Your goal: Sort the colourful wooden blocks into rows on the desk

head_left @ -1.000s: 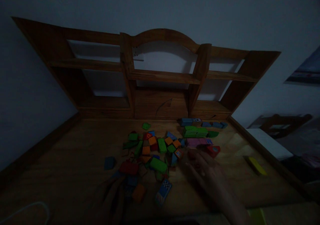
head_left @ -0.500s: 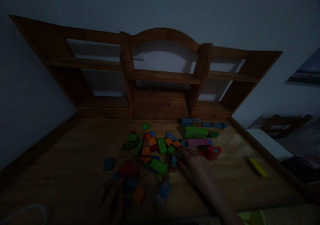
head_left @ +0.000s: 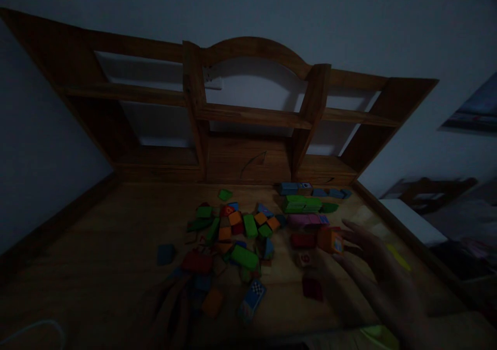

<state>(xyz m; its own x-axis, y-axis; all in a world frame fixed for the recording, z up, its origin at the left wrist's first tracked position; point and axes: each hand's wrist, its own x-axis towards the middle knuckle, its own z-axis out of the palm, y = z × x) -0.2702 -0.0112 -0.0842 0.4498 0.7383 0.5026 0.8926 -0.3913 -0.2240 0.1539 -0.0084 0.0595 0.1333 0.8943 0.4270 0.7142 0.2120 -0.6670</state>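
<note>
At the right of the pile, my right hand has its thumb and fingers around an orange block with a pale picture on one face. This block partly covers a red block behind it. A long red block, a plain wood block with a red number and a dark red block lie to its left. My left hand rests dimly lit at the pile's near left, fingers slightly apart, beside a red block and an orange block. No held thing shows in it.
Mixed coloured blocks, among them a green block, form a loose pile mid-table. Rows of blue blocks, green blocks and pink blocks stand at back right. A wooden shelf borders the back; a white cable lies front left.
My right hand has moved right from the pile's edge and now has the orange block. The numbered and dark red blocks, formerly behind my arm, now show. My left hand stays nearly still.
</note>
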